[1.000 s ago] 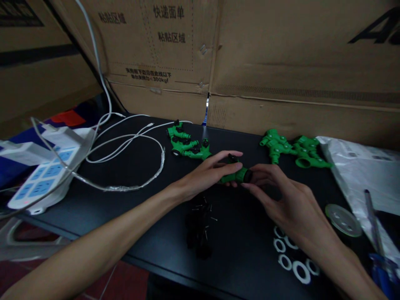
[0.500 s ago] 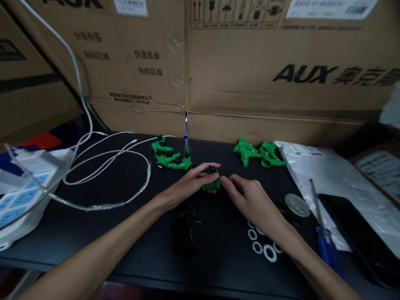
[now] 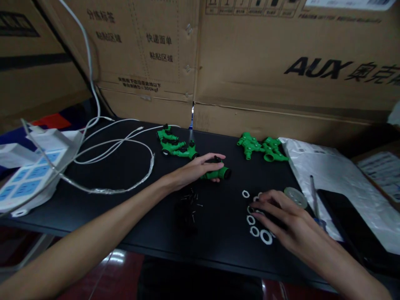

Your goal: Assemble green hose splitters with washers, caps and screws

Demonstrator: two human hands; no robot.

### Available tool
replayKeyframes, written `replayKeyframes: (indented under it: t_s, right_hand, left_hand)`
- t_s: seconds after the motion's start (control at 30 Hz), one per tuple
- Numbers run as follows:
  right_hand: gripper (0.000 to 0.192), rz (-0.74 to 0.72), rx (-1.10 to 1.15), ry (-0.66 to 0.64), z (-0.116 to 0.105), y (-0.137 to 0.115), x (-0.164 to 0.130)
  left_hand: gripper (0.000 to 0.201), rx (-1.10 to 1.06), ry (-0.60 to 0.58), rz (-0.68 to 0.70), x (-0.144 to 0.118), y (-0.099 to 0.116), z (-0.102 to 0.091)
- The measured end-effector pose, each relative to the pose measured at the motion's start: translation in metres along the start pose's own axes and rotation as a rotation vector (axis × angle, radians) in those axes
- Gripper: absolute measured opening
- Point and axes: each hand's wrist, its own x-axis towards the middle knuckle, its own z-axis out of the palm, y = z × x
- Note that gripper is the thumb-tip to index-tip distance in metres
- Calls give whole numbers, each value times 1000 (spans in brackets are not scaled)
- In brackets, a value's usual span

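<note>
Now a right hand (image 3: 289, 214), shifted from the green fitting (image 3: 219, 173) down to the white rings (image 3: 262, 236), its pinch impossible to tell, a left hand (image 3: 198, 167), beyond and left of the rings, clasping that fitting, one end hidden in the grasp, some rings partly covered.

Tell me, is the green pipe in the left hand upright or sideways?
Sideways: the left hand holds the green pipe, its black end pointing right.
</note>
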Motion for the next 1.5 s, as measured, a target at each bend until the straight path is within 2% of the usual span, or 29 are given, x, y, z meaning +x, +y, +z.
replayKeyframes:
  t_s: [0.1, 0.3, 0.47, 0.63, 0.97, 1.2, 1.37, 1.5]
  right_hand:
    - [27, -14, -58, 45, 6, -1, -2]
    - [20, -61, -24, 36, 7, 4, -2]
    - [18, -160, -44, 54, 4, 11, -5]
    - [19, -166, -53, 86, 2, 3, -2]
    - [24, -152, -136, 31, -4, 3, -9]
    - [21, -162, -130, 112, -8, 5, -4]
    - [17, -9, -11, 190, -11, 1, 6]
    - [15, 177, 299, 183, -15, -14, 44]
  left_hand:
    - [46, -1, 11, 8, 0, 0, 1]
    - [50, -18, 7, 13, 2, -2, 0]
    - [47, -35, -16, 19, 7, -6, -3]
    - [46, -57, -24, 21, 8, -9, -4]
    - [50, -60, -25, 24, 6, -9, -4]
    - [46, -67, -23, 23, 7, -10, -5]
    - [46, -76, -21, 21, 7, -9, -5]
    - [50, -90, 14, 10, 5, -7, -3]
